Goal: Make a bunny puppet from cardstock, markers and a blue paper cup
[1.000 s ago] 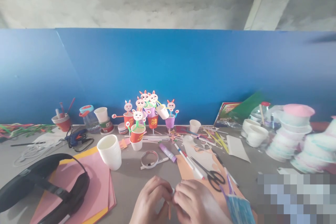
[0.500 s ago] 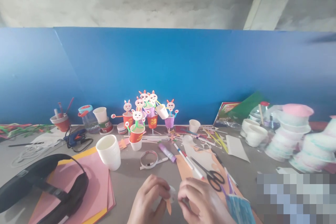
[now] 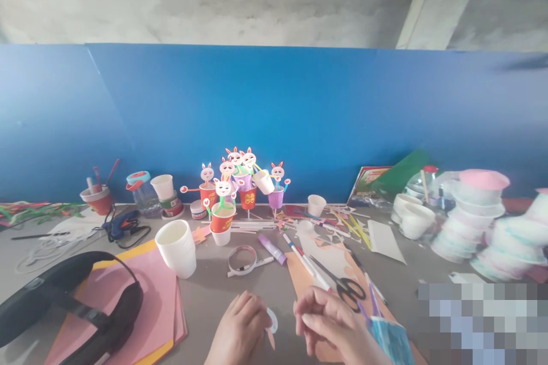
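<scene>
My left hand (image 3: 240,328), at the bottom centre, pinches a small white paper disc (image 3: 273,320) with a pointed orange paper piece (image 3: 271,340) at its lower edge. Fingers cover part of the disc. Just to the right, my right hand (image 3: 327,322) hovers with loosely curled fingers, the thumb apart from them and nothing visible between. Under and beside that hand lie an orange paper sheet (image 3: 299,274), black scissors (image 3: 349,288) and marker pens (image 3: 302,256). A roll of tape (image 3: 242,260) and a purple glue stick (image 3: 272,248) lie beyond both hands.
Rabbit-faced paper-cup figures (image 3: 223,219) stand at the back centre. A white cup stack (image 3: 176,251) and pink sheets (image 3: 149,291) are at left, with a black headband-like device (image 3: 103,291). Painted cup stacks (image 3: 468,222) stand right; a blue mask (image 3: 391,339) lies near my right wrist.
My right hand has loosened its fingers and spread the thumb away. The left hand has shifted slightly left and down with the disc, which now shows more of its face.
</scene>
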`<state>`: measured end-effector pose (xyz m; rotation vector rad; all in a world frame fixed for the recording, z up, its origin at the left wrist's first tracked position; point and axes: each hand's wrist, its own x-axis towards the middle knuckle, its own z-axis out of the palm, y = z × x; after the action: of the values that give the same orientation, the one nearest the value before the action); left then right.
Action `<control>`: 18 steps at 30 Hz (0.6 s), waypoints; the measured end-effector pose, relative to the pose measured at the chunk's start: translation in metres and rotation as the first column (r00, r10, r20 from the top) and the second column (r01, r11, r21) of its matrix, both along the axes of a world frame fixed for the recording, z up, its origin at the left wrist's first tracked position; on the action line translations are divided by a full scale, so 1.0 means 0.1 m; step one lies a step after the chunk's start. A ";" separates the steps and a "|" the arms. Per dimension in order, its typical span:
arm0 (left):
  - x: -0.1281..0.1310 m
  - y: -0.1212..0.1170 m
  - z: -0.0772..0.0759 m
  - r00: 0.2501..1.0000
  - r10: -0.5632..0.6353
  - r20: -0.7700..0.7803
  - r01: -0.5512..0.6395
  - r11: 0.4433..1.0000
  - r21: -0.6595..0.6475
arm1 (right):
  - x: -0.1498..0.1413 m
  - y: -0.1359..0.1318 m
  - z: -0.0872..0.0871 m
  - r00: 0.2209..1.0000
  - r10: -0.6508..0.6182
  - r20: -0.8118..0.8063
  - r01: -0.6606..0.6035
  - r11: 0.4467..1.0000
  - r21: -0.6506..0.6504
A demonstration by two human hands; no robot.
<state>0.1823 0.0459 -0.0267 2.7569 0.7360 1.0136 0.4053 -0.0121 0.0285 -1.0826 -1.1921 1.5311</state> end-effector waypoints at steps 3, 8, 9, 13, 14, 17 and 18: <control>0.00 0.01 -0.06 0.996 0.027 -0.085 -0.028 1.000 -0.011 | -0.02 -0.04 0.05 0.999 -0.042 -0.009 0.042 0.999 -0.015; -0.02 0.01 -0.15 0.973 0.040 -0.226 -0.077 0.984 -0.158 | -0.03 -0.13 0.02 0.958 -0.259 -0.123 0.260 0.966 -0.004; -0.03 0.01 -0.17 0.968 0.042 -0.249 -0.089 0.979 -0.184 | -0.02 -0.15 -0.01 0.945 -0.298 -0.137 0.299 0.954 -0.008; -0.11 0.01 -0.20 0.961 -0.001 -0.276 -0.076 0.960 -0.269 | -0.01 -0.20 -0.07 0.920 -0.359 -0.156 0.361 0.932 -0.012; -0.13 0.00 -0.19 0.964 -0.010 -0.267 -0.069 0.957 -0.283 | -0.02 -0.21 -0.07 0.923 -0.355 -0.151 0.355 0.934 -0.029; -0.17 -0.02 -0.13 0.982 -0.027 -0.189 -0.028 0.960 -0.279 | -0.08 -0.21 -0.05 0.954 -0.279 -0.113 0.273 0.960 -0.067; -0.18 -0.02 -0.10 0.987 -0.029 -0.156 -0.013 0.965 -0.262 | -0.10 -0.20 -0.04 0.969 -0.229 -0.092 0.224 0.973 -0.059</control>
<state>0.1645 0.0435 -0.0369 2.6259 0.8138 0.6451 0.3952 -0.0318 0.0249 -1.1214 -0.9345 1.4243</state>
